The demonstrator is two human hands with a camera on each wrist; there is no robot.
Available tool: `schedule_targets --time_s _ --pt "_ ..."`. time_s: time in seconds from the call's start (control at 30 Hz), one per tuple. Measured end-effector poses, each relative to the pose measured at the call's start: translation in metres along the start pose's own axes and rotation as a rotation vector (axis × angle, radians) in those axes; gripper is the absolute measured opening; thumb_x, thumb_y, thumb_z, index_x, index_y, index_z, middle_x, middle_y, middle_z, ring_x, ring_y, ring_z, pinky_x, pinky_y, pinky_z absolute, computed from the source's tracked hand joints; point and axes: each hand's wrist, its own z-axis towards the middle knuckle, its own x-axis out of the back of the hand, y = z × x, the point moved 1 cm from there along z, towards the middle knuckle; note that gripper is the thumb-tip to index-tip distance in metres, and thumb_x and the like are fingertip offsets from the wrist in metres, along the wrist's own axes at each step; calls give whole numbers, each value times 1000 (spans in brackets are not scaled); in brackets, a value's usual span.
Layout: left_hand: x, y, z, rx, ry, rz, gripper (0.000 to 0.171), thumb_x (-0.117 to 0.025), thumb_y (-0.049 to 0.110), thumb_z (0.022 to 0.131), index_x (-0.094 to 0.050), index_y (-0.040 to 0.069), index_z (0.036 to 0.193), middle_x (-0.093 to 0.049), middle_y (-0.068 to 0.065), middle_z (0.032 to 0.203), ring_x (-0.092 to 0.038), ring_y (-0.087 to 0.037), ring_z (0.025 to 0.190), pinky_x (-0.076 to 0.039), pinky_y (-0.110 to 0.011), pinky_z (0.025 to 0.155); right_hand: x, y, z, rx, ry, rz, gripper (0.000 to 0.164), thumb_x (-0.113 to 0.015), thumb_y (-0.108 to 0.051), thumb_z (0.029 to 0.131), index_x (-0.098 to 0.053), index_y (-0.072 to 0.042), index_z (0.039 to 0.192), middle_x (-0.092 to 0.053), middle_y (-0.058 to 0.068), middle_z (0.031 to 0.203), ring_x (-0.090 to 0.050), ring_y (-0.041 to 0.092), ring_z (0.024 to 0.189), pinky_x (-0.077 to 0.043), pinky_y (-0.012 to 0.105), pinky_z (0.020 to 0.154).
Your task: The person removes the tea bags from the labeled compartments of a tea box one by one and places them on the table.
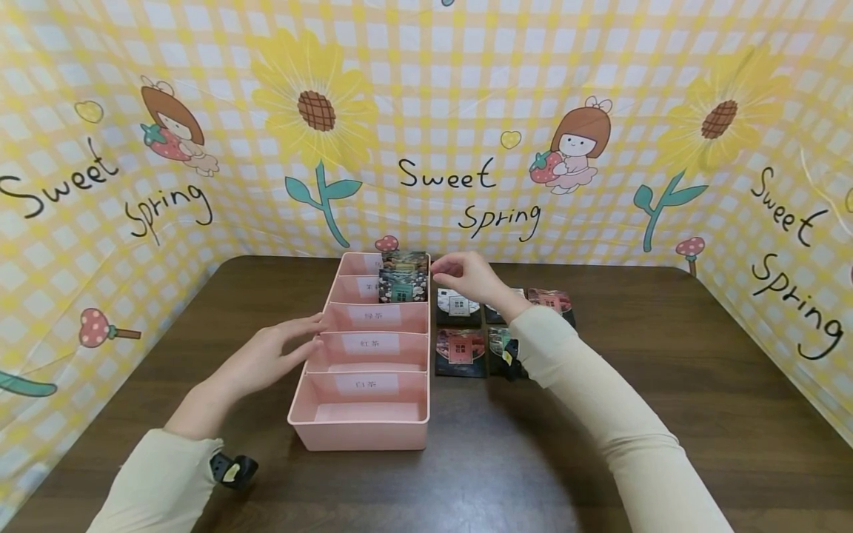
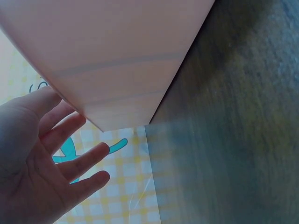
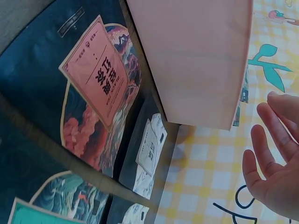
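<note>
Saw at left the left hand (image 1: pixel 265 359), fingers relaxed and parted, touching the left rim of a long, pink, five-compartment plastic tray (image 1: pixel 363 435). Judged the tray stiff and light, best steadied by its rim. Found in its two farthest compartments two dark, rectangular, patterned tea packets (image 1: pixel 403 287). Saw next the right hand (image 1: pixel 473 277) just beside the tray's right rim, thumb near the index finger, nothing visible between them. Found farther right, flat on the dark brown wooden table (image 1: pixel 360 488), five dark packets with white, red or green labels (image 1: pixel 460 352). Judged these light, flexible, somewhat slippery, best pinched by an edge.
</note>
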Motion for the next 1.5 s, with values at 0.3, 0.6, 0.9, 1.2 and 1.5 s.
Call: schedule_targets --time_s 0.3,0.6,0.9,1.2,1.5 --pt "1 2 0 -24 11 9 39 -58 25 93 -58 6 127 -51 -20 137 -47 -41 126 -38 -57 102 -10 2 10 -31 -6 -15 21 -60 -14 91 -68 -5 108 -69 12 106 -65 23 91 -55 34 81" --pt "1 4 0 -13 5 3 39 -57 25 93 -57 5 127 -50 -20 137 -46 -41 126 -38 -57 102 -16 5 15 -91 4 -40 19 -60 -16 91 -68 -9 107 -69 9 107 -64 23 94 -55 33 80" --pt "-1 1 0 -20 23 11 37 -56 22 94 -57 5 127 -50 -18 138 -47 -39 127 -38 -55 103 -19 6 18 -119 18 -49 19 -61 -17 91 -69 -10 106 -69 7 108 -64 22 94 -55 33 80" --pt "0 3 -1 -32 19 19 37 -57 23 93 -58 5 126 -49 -19 138 -47 -41 126 -38 -57 101 -21 5 22 -117 28 -48 17 -62 -15 90 -70 -7 103 -69 9 105 -64 22 91 -55 32 78" --pt "-2 1 0 -20 23 19 37 -56 22 94 -58 5 126 -49 -19 139 -47 -40 127 -38 -55 103 -23 4 23 -119 37 -42 14 -64 -14 88 -70 -5 97 -68 10 101 -63 21 87 -54 28 73"
